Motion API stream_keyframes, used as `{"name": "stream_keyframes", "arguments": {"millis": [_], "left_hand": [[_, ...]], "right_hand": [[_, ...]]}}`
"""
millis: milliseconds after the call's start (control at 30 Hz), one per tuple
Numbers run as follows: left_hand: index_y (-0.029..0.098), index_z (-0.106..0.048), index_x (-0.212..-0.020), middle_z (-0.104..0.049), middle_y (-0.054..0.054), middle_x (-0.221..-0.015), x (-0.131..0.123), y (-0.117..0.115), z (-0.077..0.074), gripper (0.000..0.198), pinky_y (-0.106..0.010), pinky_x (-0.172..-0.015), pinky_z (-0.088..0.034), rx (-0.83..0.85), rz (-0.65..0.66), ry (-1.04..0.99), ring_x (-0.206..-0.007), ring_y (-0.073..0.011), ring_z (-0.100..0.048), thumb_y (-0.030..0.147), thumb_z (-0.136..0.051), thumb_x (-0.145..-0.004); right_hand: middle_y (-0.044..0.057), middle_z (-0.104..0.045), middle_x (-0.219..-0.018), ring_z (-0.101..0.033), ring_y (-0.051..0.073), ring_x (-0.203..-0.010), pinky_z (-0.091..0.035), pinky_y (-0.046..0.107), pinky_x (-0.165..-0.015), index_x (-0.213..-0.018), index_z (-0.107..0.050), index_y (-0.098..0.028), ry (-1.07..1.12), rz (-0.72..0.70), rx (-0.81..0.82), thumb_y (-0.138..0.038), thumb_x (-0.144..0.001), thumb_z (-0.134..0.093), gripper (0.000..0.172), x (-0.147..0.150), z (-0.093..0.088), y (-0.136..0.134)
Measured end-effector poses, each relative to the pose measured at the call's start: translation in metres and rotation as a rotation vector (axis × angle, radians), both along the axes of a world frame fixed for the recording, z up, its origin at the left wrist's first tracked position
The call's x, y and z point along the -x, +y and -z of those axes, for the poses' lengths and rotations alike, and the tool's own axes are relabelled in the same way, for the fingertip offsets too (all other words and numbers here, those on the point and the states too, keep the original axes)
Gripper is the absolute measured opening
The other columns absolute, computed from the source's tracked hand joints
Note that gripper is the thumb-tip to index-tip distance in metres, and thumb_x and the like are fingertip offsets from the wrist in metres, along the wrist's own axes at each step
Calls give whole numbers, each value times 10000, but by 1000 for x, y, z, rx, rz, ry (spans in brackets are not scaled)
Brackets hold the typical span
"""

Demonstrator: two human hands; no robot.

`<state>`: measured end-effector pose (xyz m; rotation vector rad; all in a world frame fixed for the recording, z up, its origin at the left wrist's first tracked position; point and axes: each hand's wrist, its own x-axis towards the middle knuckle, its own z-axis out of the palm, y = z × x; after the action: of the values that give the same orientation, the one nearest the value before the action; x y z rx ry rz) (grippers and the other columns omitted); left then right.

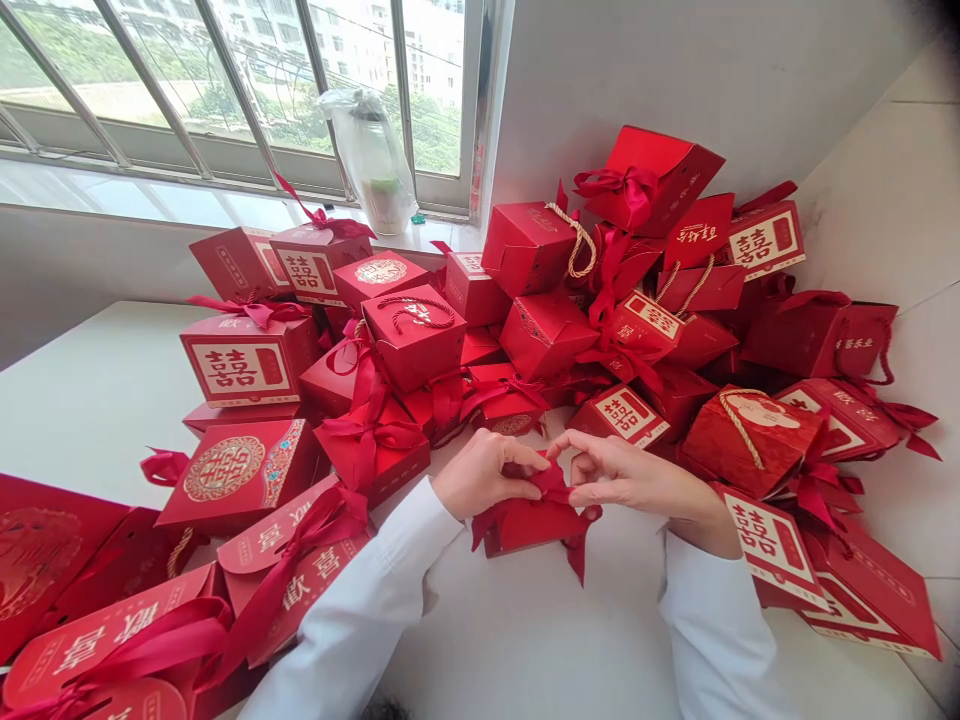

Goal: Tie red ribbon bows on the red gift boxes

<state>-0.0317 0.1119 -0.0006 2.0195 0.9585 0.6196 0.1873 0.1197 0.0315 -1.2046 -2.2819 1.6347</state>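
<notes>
Between my two hands a small red gift box (525,530) sits on the white table. A red ribbon (576,555) lies across its top, with loose ends hanging at both sides. My left hand (491,470) pinches the ribbon at the top left of the box, thumb and fingers together. From the right, my right hand (630,475) pinches the ribbon near the bow's middle, its forefinger curved above. The fingers partly cover the knot, so its exact form is hidden.
Red gift boxes with ribbons or rope handles are heaped behind and to both sides, including a double-happiness box (247,365) at left and a rope-handled box (750,435) at right. A bagged cup (375,170) stands on the windowsill. White table (525,640) surface shows in front.
</notes>
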Motion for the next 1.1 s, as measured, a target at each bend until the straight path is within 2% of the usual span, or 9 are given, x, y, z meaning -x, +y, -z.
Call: {"name": "stream_keyframes", "arguments": {"millis": [133, 267, 400, 467, 633, 733, 900, 1100], "left_hand": [[164, -560, -782, -631, 61, -624, -1, -1, -3, 194, -192, -611, -377, 120, -20, -80, -590, -82, -526, 202, -735, -707], [189, -456, -809, -641, 77, -612, -1, -1, -2, 324, -205, -632, -381, 177, -47, -126, -596, -94, -553, 194, -752, -677], [179, -510, -883, -643, 64, -615, 0, 0, 0, 334, -212, -657, -410, 218, -56, -149, -633, -113, -591, 202, -760, -662], [163, -562, -850, -660, 44, -629, 1, 1, 1, 273, -205, -649, -418, 222, -40, -139, -633, -115, -604, 209, -758, -665], [171, -688, -749, -704, 9, -722, 3, 3, 1, 76, -190, -677, -419, 121, 62, -64, -717, -118, -608, 210, -734, -703], [183, -672, -747, -698, 19, -723, 2, 2, -1, 68, -192, -696, -413, 74, 75, -37, -754, -119, -600, 200, -728, -712], [200, -480, -859, -677, 67, -665, -5, -7, -7, 339, -220, -638, -384, 73, -59, 23, -663, -128, -608, 183, -757, -665], [221, -405, -968, -679, 62, -656, -20, -23, -10, 393, -236, -623, -393, 103, -244, 65, -683, -174, -642, 127, -675, -699]], "right_hand": [[-58, -567, -674, -518, 94, -554, -382, 211, -531, -1221, -452, -207, 46, 4, 78, -282, -821, -616, 439, -6, 0, 1], [-62, -569, -646, -509, 86, -568, -396, 202, -555, -1212, -496, -203, 80, -2, 115, -250, -813, -625, 422, -10, -1, 1], [-49, -579, -659, -518, 93, -589, -418, 215, -579, -1220, -506, -184, 131, 22, 173, -257, -798, -642, 449, -12, -5, -1], [-42, -582, -673, -523, 98, -602, -426, 220, -583, -1240, -494, -179, 157, 38, 202, -269, -792, -649, 483, -13, -6, -1], [-35, -599, -703, -530, 90, -590, -409, 205, -549, -1215, -488, -185, 184, 109, 239, -283, -797, -654, 460, -12, -2, 1], [-34, -613, -697, -559, 94, -585, -427, 219, -575, -1177, -485, -183, 311, 188, 235, -290, -798, -663, 432, -5, 6, 5], [-43, -618, -651, -554, 83, -514, -421, 206, -525, -1168, -468, -177, 521, 377, 244, -302, -772, -694, 473, 15, 11, 7], [-44, -646, -643, -579, 99, -481, -438, 206, -481, -1157, -459, -187, 544, 542, 175, -299, -725, -725, 519, 37, 2, -9]]}}
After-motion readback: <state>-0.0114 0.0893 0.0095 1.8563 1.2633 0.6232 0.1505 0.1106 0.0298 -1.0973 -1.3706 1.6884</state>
